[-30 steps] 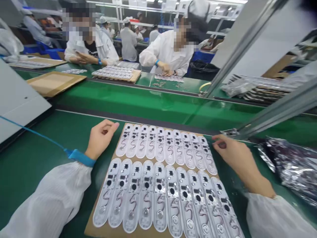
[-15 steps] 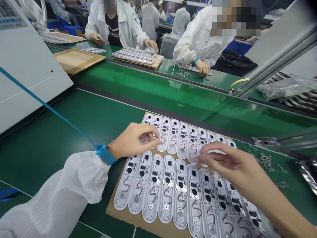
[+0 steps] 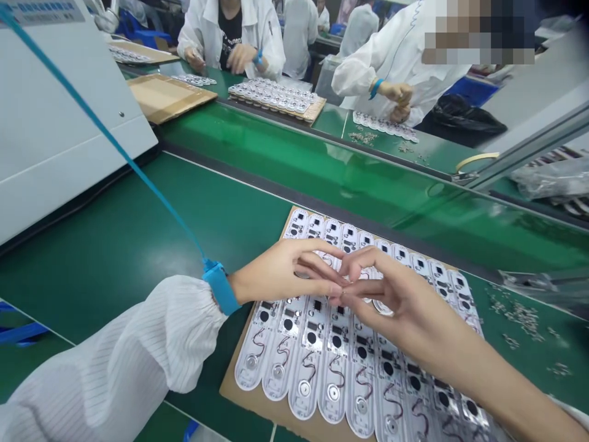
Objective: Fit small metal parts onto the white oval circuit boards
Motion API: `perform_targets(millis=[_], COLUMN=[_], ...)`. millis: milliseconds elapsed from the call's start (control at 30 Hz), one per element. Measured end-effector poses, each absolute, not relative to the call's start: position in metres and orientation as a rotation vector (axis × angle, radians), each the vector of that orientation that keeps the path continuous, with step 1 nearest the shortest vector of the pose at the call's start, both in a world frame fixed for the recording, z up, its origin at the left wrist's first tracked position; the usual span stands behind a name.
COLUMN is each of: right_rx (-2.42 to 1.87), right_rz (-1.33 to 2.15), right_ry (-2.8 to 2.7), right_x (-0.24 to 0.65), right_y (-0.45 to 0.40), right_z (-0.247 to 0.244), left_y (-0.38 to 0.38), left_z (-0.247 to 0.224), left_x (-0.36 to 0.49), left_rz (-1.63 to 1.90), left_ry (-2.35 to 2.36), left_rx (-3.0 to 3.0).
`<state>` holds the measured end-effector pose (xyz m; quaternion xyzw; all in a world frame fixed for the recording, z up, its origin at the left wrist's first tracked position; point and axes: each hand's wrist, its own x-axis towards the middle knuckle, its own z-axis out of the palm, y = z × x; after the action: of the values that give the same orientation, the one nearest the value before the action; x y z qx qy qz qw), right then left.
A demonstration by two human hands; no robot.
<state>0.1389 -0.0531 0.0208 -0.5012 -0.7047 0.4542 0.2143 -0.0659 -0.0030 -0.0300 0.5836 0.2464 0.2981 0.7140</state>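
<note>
My left hand (image 3: pixel 294 270), with a blue wrist strap (image 3: pixel 221 287), reaches over two rows of white oval casings (image 3: pixel 306 374) laid on a cardboard sheet (image 3: pixel 248 402). The casings hold small circuit boards, black round parts and thin curled wires. My right hand (image 3: pixel 391 294) comes from the right, and its fingertips meet those of my left hand above the gap between the rows. Both hands have their fingers pinched together; anything between the fingertips is too small to make out.
Small metal parts (image 3: pixel 519 316) lie scattered on the green table (image 3: pixel 115 245) at the right. A green barrier (image 3: pixel 322 166) runs behind the cardboard. Beyond it, two people in white coats handle similar casings (image 3: pixel 276 95). A white machine (image 3: pixel 59 116) stands at the left.
My hands have come together until their fingertips meet; they were apart before. The whole view has shifted, so the cardboard appears further right.
</note>
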Motion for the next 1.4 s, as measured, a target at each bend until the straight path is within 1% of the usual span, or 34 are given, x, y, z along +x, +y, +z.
perform_targets(millis=[133,200,233,400,500,633,833,900,967,1033,1100,1233,1400], right_rx=[-1.434,-1.383,-1.353,-1.204,-1.097,-1.027,-1.107,-1.176,-1.269,-1.357,-1.42,-1.491,-1.477], right_rz=[1.214,1.118,1.012,0.27,0.12,0.069,0.073,0.097,0.129,0.169,0.212,0.283,0.36], right_ry=[-2.004,-2.015,-2.045,-2.271,-2.302,-2.309,-2.351,-2.374,-2.381,-2.384,-2.38,-2.348,-2.343], right_x=[0.142,0.142,0.141,0.143,0.147,0.149,0.149,0.151,0.155,0.159,0.162,0.162,0.158], right_y=[-0.057,-0.059,-0.06,-0.071,-0.08,-0.089,-0.102,-0.108,-0.114,-0.121,-0.127,-0.136,-0.136], right_z=[0.018,0.018,0.018,0.021,0.019,0.014,0.019,0.019,0.014,0.006,-0.005,-0.02,-0.022], left_y=[-0.006,-0.006,-0.007,-0.014,-0.018,-0.021,-0.024,-0.024,-0.024,-0.022,-0.02,-0.018,-0.019], left_z=[-0.032,-0.031,-0.03,-0.02,-0.015,-0.016,-0.021,-0.021,-0.022,-0.025,-0.03,-0.038,-0.039], left_x=[-0.063,-0.062,-0.062,-0.058,-0.054,-0.053,-0.056,-0.058,-0.061,-0.063,-0.064,-0.063,-0.062], left_rz=[0.658,0.672,0.684,0.663,0.607,0.55,0.481,0.493,0.553,0.616,0.624,0.555,0.491], left_ry=[0.581,0.572,0.563,0.481,0.468,0.449,0.461,0.516,0.546,0.494,0.397,0.295,0.318], left_rx=[1.221,1.212,1.192,0.95,0.862,0.846,1.082,1.305,1.711,2.121,2.358,2.498,2.522])
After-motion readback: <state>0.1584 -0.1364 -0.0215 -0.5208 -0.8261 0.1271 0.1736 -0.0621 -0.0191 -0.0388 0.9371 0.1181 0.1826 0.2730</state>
